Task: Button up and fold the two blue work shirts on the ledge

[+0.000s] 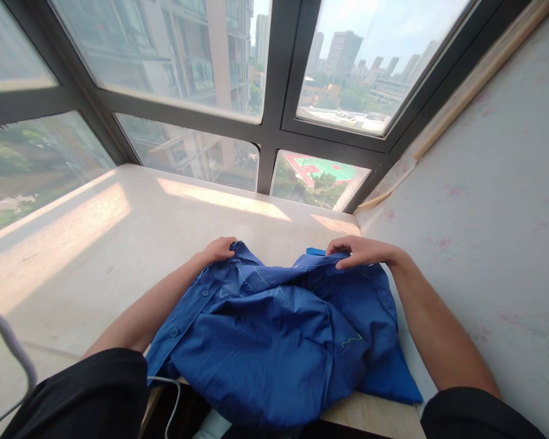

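We held the blue garment (260, 347) bunched over the near edge of the windowsill (128, 244), left hand (222, 249) and right hand (359, 250) each pinching its far border. With cloth overhanging, a loosened pinch could have let it slide off, catching the white cable (178, 396).

The garment (265, 341) lies on the sill (141, 238), windows (178, 55) behind, wall (485, 201) at right.

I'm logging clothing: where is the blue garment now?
In the head view, the blue garment sits at lower centre over the near edge of the pale sill, held by the left hand and right hand.
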### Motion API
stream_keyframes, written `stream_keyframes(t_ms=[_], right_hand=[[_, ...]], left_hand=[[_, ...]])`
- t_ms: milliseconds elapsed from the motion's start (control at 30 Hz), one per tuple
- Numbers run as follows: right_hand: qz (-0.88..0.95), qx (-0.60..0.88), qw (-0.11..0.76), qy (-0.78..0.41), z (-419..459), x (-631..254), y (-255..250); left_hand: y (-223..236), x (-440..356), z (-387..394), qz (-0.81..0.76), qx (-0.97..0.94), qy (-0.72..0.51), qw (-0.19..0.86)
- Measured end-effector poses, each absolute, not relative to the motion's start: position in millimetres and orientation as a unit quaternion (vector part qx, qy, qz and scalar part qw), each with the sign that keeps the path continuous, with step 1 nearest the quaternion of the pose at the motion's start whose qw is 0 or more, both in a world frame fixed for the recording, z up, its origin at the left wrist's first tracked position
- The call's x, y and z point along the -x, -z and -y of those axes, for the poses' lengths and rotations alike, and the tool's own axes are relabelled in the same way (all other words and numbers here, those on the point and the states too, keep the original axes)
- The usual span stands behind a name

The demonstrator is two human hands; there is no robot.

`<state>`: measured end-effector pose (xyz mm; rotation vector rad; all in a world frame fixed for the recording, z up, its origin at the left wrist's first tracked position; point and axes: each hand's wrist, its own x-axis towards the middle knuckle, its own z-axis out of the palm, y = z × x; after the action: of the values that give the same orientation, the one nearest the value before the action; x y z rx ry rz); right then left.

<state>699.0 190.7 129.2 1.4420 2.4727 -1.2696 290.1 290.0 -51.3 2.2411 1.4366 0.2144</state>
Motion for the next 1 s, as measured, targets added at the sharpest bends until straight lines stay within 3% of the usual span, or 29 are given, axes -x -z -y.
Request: stream_keyframes(t_ms=[100,233,300,433,533,633,700,900,1000], right_hand=[[-0.789,-0.536,-0.107,0.281,-185.0,-711.1,-124.5],[-0.677,-0.63,-0.381,-0.022,-182.9,-717.9,-107.3],[-0.637,-0.645,-0.412,-0.09,-188.6,-712.8,-94.3],[-0.663,-0.667,-0.327,-0.093,-213.4,-690.4,-68.0],[-0.692,-0.697,-0.184,-0.032,-235.2,-677.1,-57.7],[-0.752,-0.655,-0.01,0.071,-252.3,-675.0,-58.7],[-0.784,-0.605,0.057,0.128,-259.8,-678.7,-63.6],[-0.804,-0.536,0.091,0.24,-260.5,-694.5,-95.1],[-0.798,-0.51,0.07,0.313,-250.9,-692.2,-120.7]], left_hand=[[36.5,-283.0,-285.7,-0.554,-0.786,-0.185,0.202],[12.4,-270.1,-278.1,-0.635,-0.541,-0.546,0.077],[6.0,-266.3,-275.2,-0.644,-0.452,-0.615,0.049],[6.8,-261.0,-270.9,-0.665,-0.43,-0.61,0.024],[8.8,-251.9,-267.3,-0.704,-0.413,-0.578,0.013],[3.2,-234.5,-264.8,-0.722,-0.458,-0.514,0.065],[-5.1,-218.8,-264.3,-0.724,-0.533,-0.415,0.138],[-38.5,-165.1,-257.5,-0.567,-0.724,-0.058,0.389],[-59.1,-151.5,-253.0,-0.559,-0.706,-0.084,0.426]])
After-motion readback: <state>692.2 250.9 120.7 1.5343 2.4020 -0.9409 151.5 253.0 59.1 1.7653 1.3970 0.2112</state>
